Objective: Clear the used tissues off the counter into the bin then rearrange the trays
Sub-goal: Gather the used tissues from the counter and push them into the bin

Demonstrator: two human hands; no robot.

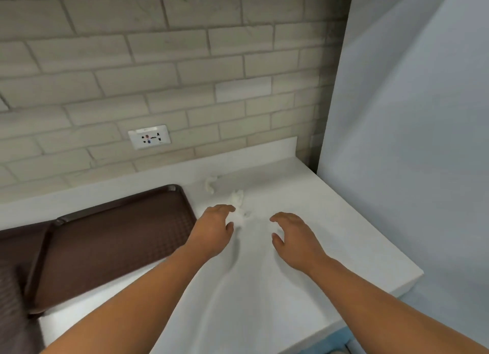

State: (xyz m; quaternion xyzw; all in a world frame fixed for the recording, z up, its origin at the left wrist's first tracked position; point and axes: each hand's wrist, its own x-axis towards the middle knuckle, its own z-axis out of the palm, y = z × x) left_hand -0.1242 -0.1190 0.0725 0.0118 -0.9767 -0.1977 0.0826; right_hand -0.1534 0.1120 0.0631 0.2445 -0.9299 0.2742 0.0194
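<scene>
Trays: two dark brown trays lie at the left on the white tabletop [264,287]; the far-left tray [13,274] is cut off by the picture's edge, and the near tray [111,242] overlaps it, its right rim close to the left wrist.
Socket: a white wall socket [148,136] sits in the pale brick wall [158,62], above the near tray's far corner.
Left hand: the left hand [214,232] hovers palm down over the tabletop, just right of the near tray, fingers [225,209] spread and curled, holding nothing.
Tissues: three small white crumpled tissues lie in a loose line on the tabletop. The far tissue [210,183] is near the wall, well beyond both hands. The middle tissue [237,197] is just beyond the left fingertips. The near tissue [243,217] lies right beside the left thumb and forefinger, between the two hands; whether it touches the fingers I cannot tell, as it is blurred.
Right hand: the right hand [293,237] hovers palm down to the right of the near tissue, apart from it, fingers curled and parted, gripping nothing.
Panel: a plain pale panel [410,115] stands at the tabletop's right end.
</scene>
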